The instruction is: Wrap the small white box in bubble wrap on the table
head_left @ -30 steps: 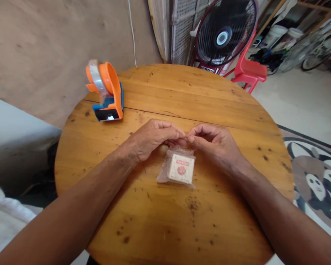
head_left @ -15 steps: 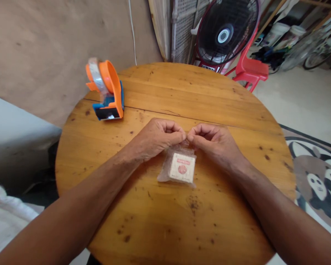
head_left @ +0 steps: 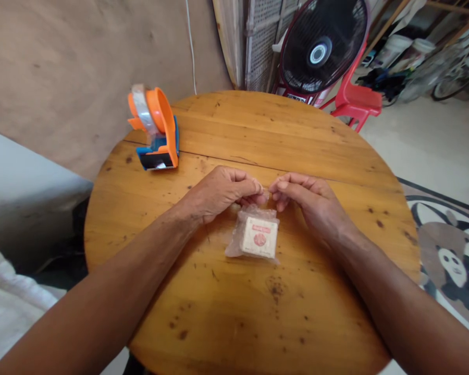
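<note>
A small clear plastic bag (head_left: pixel 254 235) with a white square packet printed in red lies on the round wooden table (head_left: pixel 234 312). My left hand (head_left: pixel 222 192) and my right hand (head_left: pixel 308 200) meet at the bag's far, open edge. Both hands have fingers curled and pinched together at that edge. Whether they grip the plastic itself or something tiny I cannot make out.
An orange and blue tape dispenser (head_left: pixel 156 130) with clear tape stands at the table's far left. Behind the table are a black standing fan (head_left: pixel 320 47), a red plastic chair (head_left: pixel 355 101) and a brown wall. A panda rug (head_left: pixel 449 260) lies on the floor at right.
The fingers of my right hand have loosened and stretched a little at the bag's edge. The view has shifted slightly; the bag stays put.
</note>
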